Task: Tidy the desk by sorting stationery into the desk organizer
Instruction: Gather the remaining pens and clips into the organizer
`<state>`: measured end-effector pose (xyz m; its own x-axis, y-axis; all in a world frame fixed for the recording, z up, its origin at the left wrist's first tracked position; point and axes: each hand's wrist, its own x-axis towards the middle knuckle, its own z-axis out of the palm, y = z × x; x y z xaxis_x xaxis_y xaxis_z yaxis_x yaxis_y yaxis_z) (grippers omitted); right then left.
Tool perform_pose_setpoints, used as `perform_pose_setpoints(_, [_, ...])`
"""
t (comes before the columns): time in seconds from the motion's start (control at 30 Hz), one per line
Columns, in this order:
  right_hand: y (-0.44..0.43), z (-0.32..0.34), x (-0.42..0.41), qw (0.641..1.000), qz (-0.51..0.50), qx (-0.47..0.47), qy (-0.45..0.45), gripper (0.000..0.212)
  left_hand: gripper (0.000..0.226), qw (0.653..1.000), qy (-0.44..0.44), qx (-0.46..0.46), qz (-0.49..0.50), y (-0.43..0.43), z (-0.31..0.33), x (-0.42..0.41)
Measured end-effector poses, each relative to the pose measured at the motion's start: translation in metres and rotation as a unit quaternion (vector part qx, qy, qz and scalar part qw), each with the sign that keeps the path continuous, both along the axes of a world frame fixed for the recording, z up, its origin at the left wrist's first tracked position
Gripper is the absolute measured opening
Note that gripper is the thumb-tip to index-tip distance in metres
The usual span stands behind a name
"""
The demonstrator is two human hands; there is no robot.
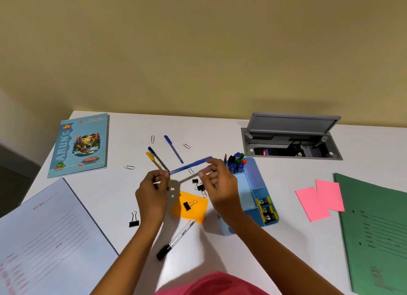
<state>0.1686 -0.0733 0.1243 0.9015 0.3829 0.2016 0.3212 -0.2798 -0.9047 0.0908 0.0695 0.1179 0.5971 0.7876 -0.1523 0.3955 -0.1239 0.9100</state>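
Note:
A blue pen (189, 165) hangs above the desk, held at both ends. My left hand (153, 190) pinches its lower left tip and my right hand (217, 184) pinches its upper right end. Just right of my right hand stands the light blue desk organizer (253, 182), with several markers and a pencil upright in its back cup (236, 162) and yellow-black clips in its front compartments. Loose on the desk lie another blue pen (173, 149), a black pen (156, 157), a yellow pen (153, 160), a black-capped marker (175, 240), binder clips (134, 220) and paper clips (129, 167).
An orange sticky note (198, 209) carries a binder clip. Pink notes (319, 199) and a green folder (378, 233) lie to the right; a teal notebook (80, 145) and a white file (50, 235) are on the left. An open grey cable box (290, 138) sits behind the organizer.

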Motion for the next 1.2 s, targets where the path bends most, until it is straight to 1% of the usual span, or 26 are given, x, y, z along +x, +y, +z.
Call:
perform_pose_setpoints(0.07, [0.001, 0.005, 0.004, 0.994, -0.011, 0.008, 0.106, 0.033, 0.011, 0.999, -0.014, -0.028, 0.024, -0.007, 0.010, -0.010])
perform_pose_setpoints(0.1, [0.002, 0.009, 0.005, 0.990, -0.012, 0.011, 0.144, 0.036, 0.011, 0.998, -0.027, -0.053, 0.032, -0.009, 0.014, -0.014])
perform_pose_setpoints(0.17, [0.005, 0.016, 0.006, 0.982, -0.009, 0.029, 0.188, 0.038, 0.012, 0.992, -0.055, -0.113, 0.026, -0.011, 0.019, -0.021])
perform_pose_setpoints(0.23, [0.006, 0.021, 0.006, 0.972, 0.004, 0.068, 0.223, 0.033, 0.012, 0.987, -0.064, -0.144, -0.004, -0.013, 0.020, -0.026])
perform_pose_setpoints(0.33, [0.004, 0.028, 0.004, 0.961, 0.030, 0.121, 0.248, 0.015, 0.012, 0.987, -0.046, -0.144, -0.044, -0.018, 0.020, -0.030])
perform_pose_setpoints(0.37, [0.003, 0.030, 0.003, 0.961, 0.035, 0.128, 0.242, 0.012, 0.011, 0.986, -0.043, -0.150, -0.054, -0.020, 0.021, -0.029])
perform_pose_setpoints(0.43, [-0.002, 0.035, 0.002, 0.966, 0.037, 0.139, 0.216, 0.014, 0.011, 0.983, -0.034, -0.159, -0.085, -0.022, 0.021, -0.025])
perform_pose_setpoints(0.5, [-0.011, 0.040, 0.003, 0.970, 0.017, 0.158, 0.182, 0.013, 0.013, 0.979, -0.023, -0.168, -0.115, -0.023, 0.018, -0.021])
perform_pose_setpoints(0.57, [-0.025, 0.045, 0.008, 0.973, -0.026, 0.181, 0.142, 0.012, 0.014, 0.979, -0.006, -0.157, -0.129, -0.021, 0.011, -0.018])
perform_pose_setpoints(0.67, [-0.053, 0.048, 0.019, 0.973, -0.121, 0.194, 0.031, 0.016, 0.011, 0.985, 0.020, -0.126, -0.114, -0.018, -0.002, -0.014])
perform_pose_setpoints(0.73, [-0.070, 0.041, 0.031, 0.965, -0.203, 0.161, -0.026, 0.017, 0.010, 0.988, 0.040, -0.112, -0.099, -0.017, -0.010, -0.014])
perform_pose_setpoints(0.83, [-0.091, 0.022, 0.049, 0.958, -0.278, 0.046, -0.048, 0.012, 0.007, 0.989, 0.076, -0.079, -0.101, -0.015, -0.022, -0.013])
perform_pose_setpoints(0.93, [-0.103, 0.000, 0.056, 0.959, -0.278, -0.040, -0.029, 0.016, 0.010, 0.988, 0.111, -0.059, -0.093, -0.011, -0.035, -0.011])
perform_pose_setpoints(1.03, [-0.106, -0.017, 0.056, 0.965, -0.241, -0.105, -0.014, 0.017, 0.010, 0.985, 0.142, -0.045, -0.085, -0.006, -0.049, -0.010])
perform_pose_setpoints(1.1, [-0.106, -0.026, 0.055, 0.968, -0.223, -0.119, -0.001, 0.011, 0.012, 0.984, 0.155, -0.040, -0.079, -0.002, -0.056, -0.010])
perform_pose_setpoints(1.2, [-0.107, -0.032, 0.055, 0.969, -0.216, -0.121, 0.001, 0.010, 0.013, 0.983, 0.171, -0.034, -0.065, 0.003, -0.063, -0.010])
